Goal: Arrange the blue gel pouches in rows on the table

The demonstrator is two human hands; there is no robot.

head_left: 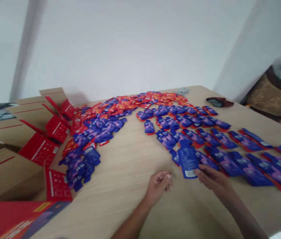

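My right hand (214, 179) pinches a small blue pouch (187, 162) by its lower right corner. The pouch is tilted up, its barcode at the bottom and its narrow neck at the top. To its left, my left hand (159, 186) hangs over the bare wood with loosely curled fingers and nothing visible in them. Behind and right of the held pouch lie rows of blue and orange pouches (224, 137) in overlapping stacks. A single blue pouch (149, 127) lies at the left end of one row. A loose heap of blue pouches (98, 129) spreads across the table's left side.
Orange-red pouches (130, 102) are heaped along the back of the wooden table (128, 159). Open cardboard cartons (8, 166) and red boxes (41, 147) line the left edge. A dark cloth item (220, 102) lies at the far right, near a brown chair (271, 94).
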